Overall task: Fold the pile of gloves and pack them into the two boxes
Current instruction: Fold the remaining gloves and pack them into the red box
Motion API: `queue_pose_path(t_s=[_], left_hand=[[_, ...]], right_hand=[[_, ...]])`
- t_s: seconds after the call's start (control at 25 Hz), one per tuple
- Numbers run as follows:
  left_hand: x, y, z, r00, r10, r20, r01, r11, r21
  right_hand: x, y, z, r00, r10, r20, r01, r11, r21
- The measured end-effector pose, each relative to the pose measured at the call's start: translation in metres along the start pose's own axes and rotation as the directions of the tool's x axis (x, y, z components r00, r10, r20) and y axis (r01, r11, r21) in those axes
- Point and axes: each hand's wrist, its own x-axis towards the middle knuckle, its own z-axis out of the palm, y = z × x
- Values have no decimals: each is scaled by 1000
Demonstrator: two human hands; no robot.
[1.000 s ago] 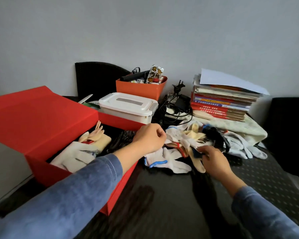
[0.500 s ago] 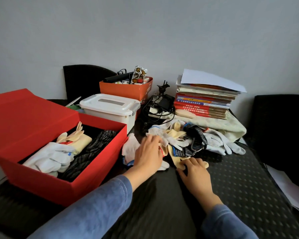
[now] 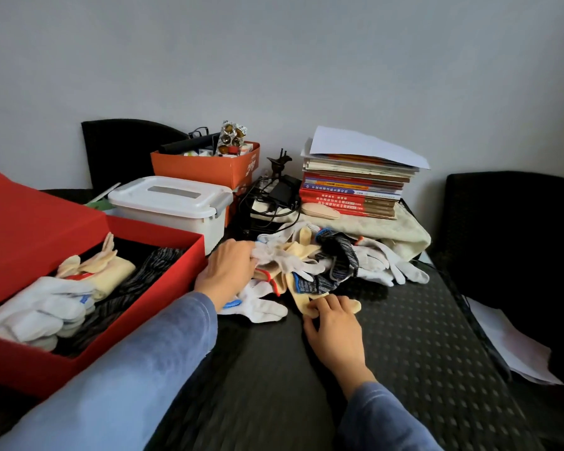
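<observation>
Bench: the bench (image 3: 404, 353), covered in a dark mat with a dotted pattern, is carrying everything and is running back to the wall.
Room: a plain pale grey wall (image 3: 274, 60) is rising behind the bench; one black chair back (image 3: 124, 148) is standing at the far left and another (image 3: 515, 239) at the right edge.
Gloves: the pile of gloves (image 3: 332, 255), white, cream and dark striped, is lying loose near the middle of the bench, just in front of a cream cloth (image 3: 388, 229).
Red box: the red box (image 3: 118, 320) is sitting open at the left, holding folded gloves (image 3: 46, 307) in white, cream and dark knit.
Left hand: the left hand (image 3: 225, 271) is reaching into the near-left edge of the pile, its fingertips lying among the white gloves; whether it is gripping one cannot be told.
Right hand: the right hand (image 3: 336, 327) is lying palm down, fingertips pressing on a cream glove (image 3: 298, 296) at the front of the pile, not clasping it.
Back row: a white lidded box (image 3: 170, 203) is standing closed behind the red box, an orange box (image 3: 205, 167) of odds and ends behind that, and a stack of books (image 3: 352, 190) is resting on the cloth.
Right edge: loose paper sheets (image 3: 508, 346) are lying beside the bench.
</observation>
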Motion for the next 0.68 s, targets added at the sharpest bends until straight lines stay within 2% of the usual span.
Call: queue_pose_path(t_s=[0.12, 0.16, 0.2, 0.28, 0.32, 0.36, 0.4, 0.44, 0.48, 0.56, 0.6, 0.68], left_hand=[[-43, 36, -29, 992, 106, -71, -117, 977, -178], [-64, 48, -35, 981, 178, -73, -191, 952, -238], [-85, 56, -38, 965, 257, -56, -261, 918, -299], [-123, 64, -39, 918, 389, 73, -327, 849, -414], [-136, 64, -35, 890, 426, 160, -318, 834, -451], [-142, 62, -30, 874, 441, 204, -310, 829, -465], [-143, 57, -26, 886, 421, 194, -295, 835, -464], [-141, 50, -21, 913, 378, 154, -277, 850, -448], [-137, 42, -16, 939, 330, 103, -259, 868, -423], [-131, 23, -6, 957, 287, 41, -250, 889, -382], [-130, 16, -2, 950, 310, 46, -272, 890, -366], [-134, 11, 3, 911, 405, 85, -360, 877, -319]], right_hand=[[0, -3, -6, 997, 75, 25, -77, 990, 117], [1, 1, -7, 989, 144, 21, -144, 963, 228], [0, 5, -9, 970, 241, 34, -235, 891, 389], [-2, 13, -16, 901, 423, 92, -351, 590, 727], [-2, 17, -18, 872, 474, 119, -353, 441, 825], [-2, 20, -23, 850, 500, 167, -362, 323, 874], [-3, 21, -28, 837, 507, 208, -366, 235, 900], [-4, 21, -34, 826, 511, 238, -381, 196, 903], [-6, 22, -39, 823, 514, 241, -389, 201, 899], [-16, 20, -49, 842, 517, 155, -407, 419, 812], [-21, 16, -56, 864, 494, 94, -394, 550, 736], [-30, 1, -70, 918, 395, -21, -294, 717, 632]])
